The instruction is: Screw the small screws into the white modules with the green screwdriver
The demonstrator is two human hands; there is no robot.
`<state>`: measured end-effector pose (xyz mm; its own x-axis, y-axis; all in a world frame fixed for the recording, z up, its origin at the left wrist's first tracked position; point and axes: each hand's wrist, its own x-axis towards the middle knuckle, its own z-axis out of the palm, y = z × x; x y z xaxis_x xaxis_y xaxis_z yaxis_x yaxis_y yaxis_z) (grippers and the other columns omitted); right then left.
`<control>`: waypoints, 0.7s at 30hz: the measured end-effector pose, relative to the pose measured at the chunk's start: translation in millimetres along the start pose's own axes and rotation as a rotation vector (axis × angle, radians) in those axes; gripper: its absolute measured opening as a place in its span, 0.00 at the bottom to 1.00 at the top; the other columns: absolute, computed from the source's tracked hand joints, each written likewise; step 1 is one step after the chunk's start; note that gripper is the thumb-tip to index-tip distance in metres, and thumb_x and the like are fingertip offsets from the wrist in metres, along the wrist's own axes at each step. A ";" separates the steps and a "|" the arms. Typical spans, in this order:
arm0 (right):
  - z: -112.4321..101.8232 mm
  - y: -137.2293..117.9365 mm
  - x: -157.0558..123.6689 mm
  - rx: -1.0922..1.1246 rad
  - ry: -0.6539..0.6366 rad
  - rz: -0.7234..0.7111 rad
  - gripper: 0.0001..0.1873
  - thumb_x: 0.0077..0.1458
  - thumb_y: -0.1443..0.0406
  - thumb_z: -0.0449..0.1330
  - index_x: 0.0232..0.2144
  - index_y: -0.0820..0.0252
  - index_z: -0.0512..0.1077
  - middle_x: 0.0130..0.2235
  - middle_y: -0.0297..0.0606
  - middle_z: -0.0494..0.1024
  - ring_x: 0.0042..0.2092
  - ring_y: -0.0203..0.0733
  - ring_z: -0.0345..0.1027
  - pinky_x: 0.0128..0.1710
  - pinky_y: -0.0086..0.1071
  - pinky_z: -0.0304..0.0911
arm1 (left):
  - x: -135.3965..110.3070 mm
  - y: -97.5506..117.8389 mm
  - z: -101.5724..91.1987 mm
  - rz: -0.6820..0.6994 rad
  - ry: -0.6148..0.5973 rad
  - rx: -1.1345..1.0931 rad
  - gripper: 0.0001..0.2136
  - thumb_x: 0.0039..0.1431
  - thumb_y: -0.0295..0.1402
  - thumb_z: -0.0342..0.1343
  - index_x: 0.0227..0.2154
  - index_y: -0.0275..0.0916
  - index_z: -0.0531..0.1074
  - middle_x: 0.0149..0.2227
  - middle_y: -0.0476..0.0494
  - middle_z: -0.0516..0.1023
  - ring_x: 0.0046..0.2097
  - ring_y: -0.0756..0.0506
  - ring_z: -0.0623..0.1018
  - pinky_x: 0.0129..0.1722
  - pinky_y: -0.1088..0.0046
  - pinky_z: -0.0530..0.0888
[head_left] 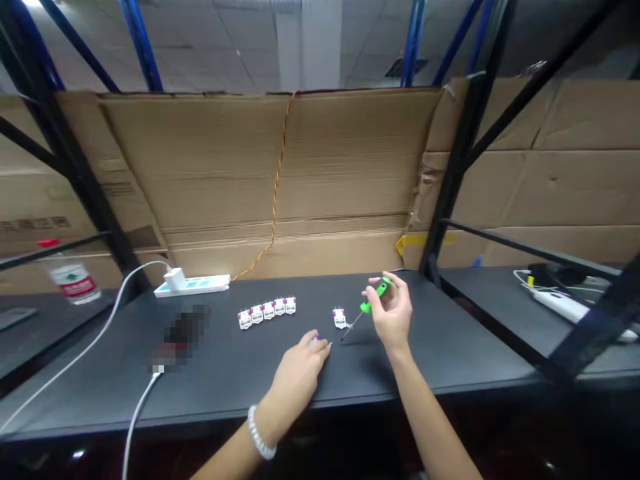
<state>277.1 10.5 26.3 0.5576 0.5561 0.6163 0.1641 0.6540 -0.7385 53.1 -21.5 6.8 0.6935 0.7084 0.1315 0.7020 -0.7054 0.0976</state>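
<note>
My right hand (393,313) is closed around the green handle of a screwdriver (367,307), its thin shaft slanting down left toward the black tabletop. Beside the shaft lies a single small white block with purple corners (339,318). My left hand (301,365), with a beaded bracelet on its wrist, rests low over the table just left of the screwdriver tip. Its fingers are curled on a small white-and-purple block (314,341), mostly hidden by them. Several matching white blocks (269,311) stand in a slightly curved row farther back on the left.
A white power strip (193,286) with a plugged-in charger (175,279) lies at the back left, its white cable running forward. A blurred dark object (180,340) sits on the left. Cardboard panels (350,167) and black rack posts (453,167) bound the table (240,373).
</note>
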 end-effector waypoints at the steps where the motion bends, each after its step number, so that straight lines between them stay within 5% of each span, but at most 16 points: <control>1: 0.0 0.1 0.0 -0.001 -0.002 0.002 0.23 0.57 0.58 0.70 0.53 0.53 0.70 0.44 0.39 0.82 0.36 0.41 0.81 0.39 0.39 0.81 | 0.7 0.4 -1.4 0.000 -0.010 0.001 0.27 0.66 0.14 0.44 0.61 0.34 0.77 0.62 0.40 0.80 0.71 0.36 0.69 0.68 0.61 0.72; 12: 0.1 -0.3 0.2 -0.011 0.005 -0.007 0.23 0.57 0.58 0.70 0.52 0.53 0.70 0.44 0.39 0.82 0.36 0.41 0.81 0.38 0.38 0.80 | -5.9 4.4 3.6 0.005 -0.024 0.045 0.31 0.62 0.15 0.46 0.68 0.36 0.68 0.71 0.38 0.69 0.73 0.36 0.65 0.71 0.56 0.68; 21: -1.4 -1.6 -0.8 -0.004 -0.010 0.003 0.22 0.58 0.58 0.69 0.52 0.53 0.69 0.44 0.38 0.82 0.34 0.40 0.80 0.38 0.39 0.80 | -16.6 -12.6 -2.4 -0.019 0.132 -0.144 0.20 0.67 0.19 0.50 0.56 0.40 0.77 0.62 0.40 0.79 0.66 0.39 0.75 0.68 0.58 0.72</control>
<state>277.5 8.3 26.6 0.5495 0.5632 0.6171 0.1658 0.6505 -0.7412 32.3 -24.4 5.8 0.6465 0.7189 0.2556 0.6778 -0.6949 0.2402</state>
